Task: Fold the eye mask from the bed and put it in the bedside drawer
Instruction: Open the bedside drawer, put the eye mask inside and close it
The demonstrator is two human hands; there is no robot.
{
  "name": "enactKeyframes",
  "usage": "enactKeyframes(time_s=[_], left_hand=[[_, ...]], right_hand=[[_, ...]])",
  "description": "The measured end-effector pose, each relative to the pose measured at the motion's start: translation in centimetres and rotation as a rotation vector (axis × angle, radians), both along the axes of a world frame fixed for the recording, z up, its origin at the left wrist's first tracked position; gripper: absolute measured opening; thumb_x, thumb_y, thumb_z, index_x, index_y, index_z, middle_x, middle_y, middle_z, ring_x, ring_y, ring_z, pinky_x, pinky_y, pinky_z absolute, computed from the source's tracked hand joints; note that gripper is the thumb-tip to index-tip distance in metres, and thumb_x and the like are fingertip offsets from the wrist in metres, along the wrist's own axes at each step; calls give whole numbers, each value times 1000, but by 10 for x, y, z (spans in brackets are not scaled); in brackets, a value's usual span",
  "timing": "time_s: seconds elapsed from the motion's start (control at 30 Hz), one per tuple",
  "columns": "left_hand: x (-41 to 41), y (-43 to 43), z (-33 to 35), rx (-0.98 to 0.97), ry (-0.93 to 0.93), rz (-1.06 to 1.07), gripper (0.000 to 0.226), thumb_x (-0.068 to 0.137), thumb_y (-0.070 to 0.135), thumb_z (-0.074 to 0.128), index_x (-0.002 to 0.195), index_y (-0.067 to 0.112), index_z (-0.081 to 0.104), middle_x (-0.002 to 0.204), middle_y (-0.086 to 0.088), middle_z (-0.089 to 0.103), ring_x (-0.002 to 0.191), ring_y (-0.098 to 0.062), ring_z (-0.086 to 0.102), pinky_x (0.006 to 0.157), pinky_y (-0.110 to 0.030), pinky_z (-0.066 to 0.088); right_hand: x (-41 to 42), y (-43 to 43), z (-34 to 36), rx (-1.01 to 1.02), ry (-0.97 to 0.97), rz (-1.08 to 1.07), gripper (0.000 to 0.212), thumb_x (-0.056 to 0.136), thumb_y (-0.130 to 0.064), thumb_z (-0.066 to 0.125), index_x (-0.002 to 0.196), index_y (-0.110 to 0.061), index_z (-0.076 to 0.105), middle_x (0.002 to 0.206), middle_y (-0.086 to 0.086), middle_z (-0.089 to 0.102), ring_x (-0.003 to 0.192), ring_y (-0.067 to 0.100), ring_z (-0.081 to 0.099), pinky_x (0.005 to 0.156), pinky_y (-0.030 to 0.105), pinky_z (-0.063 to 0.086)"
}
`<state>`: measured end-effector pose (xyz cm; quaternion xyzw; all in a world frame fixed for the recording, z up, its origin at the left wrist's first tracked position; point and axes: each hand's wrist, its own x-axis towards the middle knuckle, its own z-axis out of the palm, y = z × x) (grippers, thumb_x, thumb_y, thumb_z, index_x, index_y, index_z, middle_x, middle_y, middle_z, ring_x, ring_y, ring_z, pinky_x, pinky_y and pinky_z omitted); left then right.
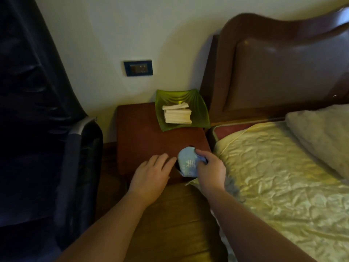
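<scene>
A folded light blue eye mask (187,162) with a white pattern is pinched in my right hand (209,170), just over the front right corner of the dark wooden bedside table (143,137). My left hand (151,174) rests flat at the table's front edge, fingers together and pointing at the mask, with nothing in it. A narrow dark gap shows under the mask at the table front; I cannot tell whether the drawer is open. The bed (283,176) with its pale yellow quilted cover lies to the right.
A green glass dish (200,110) holding several folded white tissues stands at the table's back right. The brown padded headboard (279,72) rises behind the bed, a pillow (321,137) lies on it. A dark chair (75,167) and curtain (28,82) stand left.
</scene>
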<state>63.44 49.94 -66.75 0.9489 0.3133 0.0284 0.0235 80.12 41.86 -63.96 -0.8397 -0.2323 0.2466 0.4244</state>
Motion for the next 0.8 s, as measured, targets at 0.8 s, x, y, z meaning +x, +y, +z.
enactKeyframes(time_s=[0.8], left_hand=[[58, 28, -212, -1851, -1209, 1314, 28, 101, 7, 47, 128, 12, 51, 119, -9, 64, 102, -29, 69, 76, -45, 58]], right_hand=[[28, 49, -113, 322, 250, -199, 40, 88, -4, 58, 105, -36, 73, 102, -16, 66, 70, -16, 61, 48, 9, 48]])
